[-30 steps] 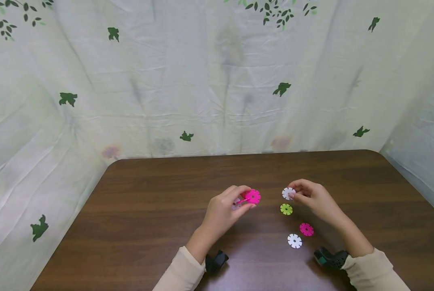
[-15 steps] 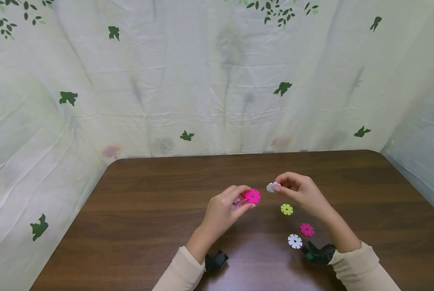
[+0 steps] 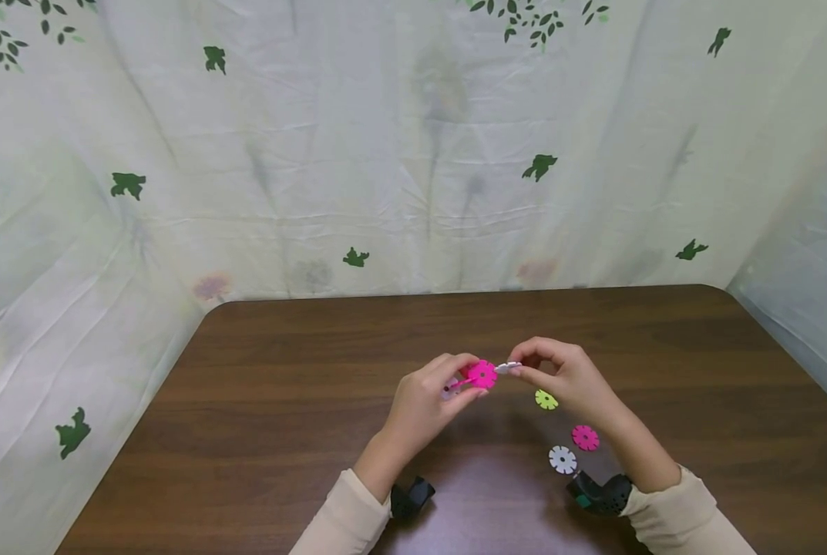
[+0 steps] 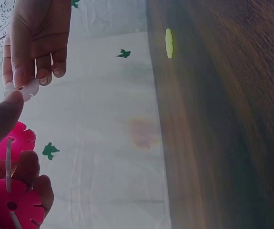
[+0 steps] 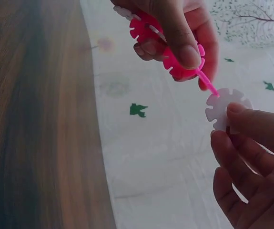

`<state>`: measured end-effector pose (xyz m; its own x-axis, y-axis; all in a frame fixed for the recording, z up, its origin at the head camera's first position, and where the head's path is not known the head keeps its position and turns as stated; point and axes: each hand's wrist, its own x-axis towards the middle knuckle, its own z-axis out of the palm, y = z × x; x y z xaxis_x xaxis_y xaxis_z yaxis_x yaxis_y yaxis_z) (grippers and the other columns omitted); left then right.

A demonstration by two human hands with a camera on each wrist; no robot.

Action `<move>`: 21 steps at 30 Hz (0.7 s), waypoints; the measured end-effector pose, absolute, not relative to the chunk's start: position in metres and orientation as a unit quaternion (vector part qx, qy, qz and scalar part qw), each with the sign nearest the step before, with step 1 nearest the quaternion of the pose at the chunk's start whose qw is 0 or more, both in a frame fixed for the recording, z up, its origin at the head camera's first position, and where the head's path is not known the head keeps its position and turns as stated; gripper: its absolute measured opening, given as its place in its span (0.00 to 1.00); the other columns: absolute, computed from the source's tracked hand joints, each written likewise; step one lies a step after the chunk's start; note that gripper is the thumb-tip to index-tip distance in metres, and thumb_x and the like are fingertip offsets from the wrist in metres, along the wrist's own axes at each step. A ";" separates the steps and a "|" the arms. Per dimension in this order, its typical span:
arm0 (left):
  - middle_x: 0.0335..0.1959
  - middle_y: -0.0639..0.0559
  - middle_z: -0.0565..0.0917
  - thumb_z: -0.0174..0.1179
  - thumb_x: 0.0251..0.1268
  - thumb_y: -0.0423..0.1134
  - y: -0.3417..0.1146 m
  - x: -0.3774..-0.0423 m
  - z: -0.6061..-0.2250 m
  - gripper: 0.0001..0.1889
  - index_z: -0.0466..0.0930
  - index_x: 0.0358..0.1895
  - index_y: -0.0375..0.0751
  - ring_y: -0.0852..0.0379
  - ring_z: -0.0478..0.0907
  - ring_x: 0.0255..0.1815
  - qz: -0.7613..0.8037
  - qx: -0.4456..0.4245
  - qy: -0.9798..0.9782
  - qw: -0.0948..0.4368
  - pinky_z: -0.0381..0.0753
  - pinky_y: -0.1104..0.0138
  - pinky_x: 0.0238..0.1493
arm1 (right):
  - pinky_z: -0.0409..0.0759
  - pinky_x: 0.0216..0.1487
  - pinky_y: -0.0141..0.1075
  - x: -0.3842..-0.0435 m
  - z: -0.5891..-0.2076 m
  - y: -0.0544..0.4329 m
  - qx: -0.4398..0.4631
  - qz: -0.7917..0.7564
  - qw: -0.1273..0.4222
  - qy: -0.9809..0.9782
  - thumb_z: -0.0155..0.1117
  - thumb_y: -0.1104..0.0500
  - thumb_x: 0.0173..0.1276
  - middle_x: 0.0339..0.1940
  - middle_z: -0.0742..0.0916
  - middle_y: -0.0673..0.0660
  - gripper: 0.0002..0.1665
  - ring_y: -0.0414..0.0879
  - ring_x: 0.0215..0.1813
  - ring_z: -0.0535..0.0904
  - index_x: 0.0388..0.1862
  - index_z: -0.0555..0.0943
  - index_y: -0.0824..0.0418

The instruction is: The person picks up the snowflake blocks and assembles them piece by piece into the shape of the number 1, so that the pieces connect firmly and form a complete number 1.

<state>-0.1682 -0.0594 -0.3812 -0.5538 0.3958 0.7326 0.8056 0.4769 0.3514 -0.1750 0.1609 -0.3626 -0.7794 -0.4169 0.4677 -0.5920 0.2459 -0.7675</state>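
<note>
Thumb and fingers of my left hand grip a chain of interlocked notched discs, pink and white; its pink end disc faces right. In the left wrist view two pink discs show, joined through a pale disc seen edge-on. My right hand pinches a white notched disc between thumb and fingers, held nearly flat. In the right wrist view a pink disc seen edge-on meets the rim of this white disc. Part of the chain is hidden behind the left fingers.
On the brown wooden table, below the right hand, lie a yellow-green notched disc, a pink one and a white one. A pale curtain with leaf and bird prints stands behind the table.
My right hand has brought the white disc leftward to the chain's pink end disc, tilting it from face-on to nearly edge-on. The left hand has stayed in place with the chain.
</note>
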 end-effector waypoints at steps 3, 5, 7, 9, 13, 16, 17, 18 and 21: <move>0.31 0.56 0.79 0.70 0.45 0.40 -0.059 -0.169 -0.381 0.19 0.78 0.42 0.40 0.67 0.74 0.29 -0.352 -0.378 -0.805 0.291 0.71 0.81 0.31 | 0.74 0.28 0.32 -0.175 -0.362 0.160 0.333 0.504 0.109 -0.789 0.66 0.65 0.55 0.30 0.81 0.48 0.09 0.42 0.31 0.75 0.34 0.80 0.56; 0.31 0.56 0.79 0.69 0.45 0.40 -0.059 -0.168 -0.381 0.19 0.78 0.42 0.40 0.67 0.74 0.29 -0.353 -0.384 -0.801 0.292 0.71 0.81 0.31 | 0.74 0.27 0.32 -0.174 -0.362 0.159 0.338 0.503 0.118 -0.787 0.66 0.66 0.53 0.29 0.82 0.48 0.09 0.41 0.30 0.75 0.34 0.80 0.56; 0.31 0.56 0.79 0.69 0.45 0.40 -0.058 -0.168 -0.381 0.18 0.78 0.42 0.40 0.67 0.74 0.29 -0.356 -0.389 -0.798 0.292 0.71 0.81 0.31 | 0.75 0.27 0.32 -0.175 -0.362 0.158 0.347 0.504 0.128 -0.781 0.66 0.69 0.52 0.29 0.82 0.50 0.11 0.41 0.30 0.76 0.33 0.81 0.57; 0.31 0.56 0.80 0.69 0.46 0.39 -0.058 -0.168 -0.380 0.18 0.78 0.43 0.39 0.67 0.74 0.29 -0.357 -0.393 -0.797 0.290 0.71 0.81 0.31 | 0.75 0.26 0.32 -0.175 -0.363 0.158 0.357 0.507 0.139 -0.772 0.66 0.72 0.50 0.28 0.83 0.53 0.12 0.41 0.29 0.76 0.32 0.81 0.59; 0.32 0.55 0.79 0.68 0.47 0.38 -0.058 -0.167 -0.379 0.18 0.78 0.43 0.38 0.67 0.73 0.29 -0.362 -0.396 -0.797 0.276 0.71 0.81 0.32 | 0.75 0.26 0.31 -0.176 -0.366 0.157 0.373 0.512 0.156 -0.758 0.65 0.78 0.45 0.27 0.83 0.57 0.15 0.43 0.28 0.77 0.31 0.81 0.64; 0.32 0.55 0.79 0.68 0.47 0.37 -0.058 -0.166 -0.379 0.17 0.78 0.42 0.38 0.66 0.73 0.30 -0.372 -0.397 -0.797 0.263 0.71 0.81 0.33 | 0.76 0.27 0.31 -0.176 -0.367 0.155 0.373 0.507 0.158 -0.761 0.65 0.79 0.45 0.28 0.84 0.54 0.16 0.42 0.29 0.78 0.31 0.82 0.63; 0.32 0.55 0.79 0.68 0.46 0.37 -0.058 -0.166 -0.379 0.17 0.78 0.42 0.38 0.66 0.73 0.30 -0.376 -0.397 -0.795 0.261 0.71 0.80 0.33 | 0.76 0.27 0.32 -0.176 -0.367 0.155 0.371 0.506 0.156 -0.763 0.66 0.78 0.45 0.28 0.84 0.53 0.16 0.41 0.29 0.78 0.31 0.82 0.62; 0.32 0.55 0.79 0.69 0.46 0.37 -0.058 -0.166 -0.379 0.18 0.78 0.42 0.38 0.66 0.73 0.30 -0.377 -0.398 -0.795 0.260 0.71 0.80 0.33 | 0.76 0.28 0.32 -0.176 -0.367 0.154 0.369 0.505 0.153 -0.765 0.66 0.78 0.46 0.29 0.84 0.52 0.16 0.40 0.30 0.78 0.31 0.82 0.61; 0.32 0.54 0.79 0.69 0.45 0.37 -0.058 -0.166 -0.379 0.18 0.78 0.42 0.38 0.65 0.73 0.30 -0.378 -0.397 -0.795 0.260 0.71 0.80 0.33 | 0.76 0.27 0.33 -0.175 -0.367 0.154 0.361 0.504 0.146 -0.771 0.66 0.74 0.50 0.29 0.84 0.49 0.14 0.39 0.30 0.77 0.32 0.82 0.58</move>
<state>-0.1664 -0.0577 -0.3792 -0.5506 0.4348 0.7125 0.8270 0.4003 0.3948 -0.1752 0.1542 -0.3666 -0.6963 -0.4104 0.5889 -0.7041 0.2308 -0.6716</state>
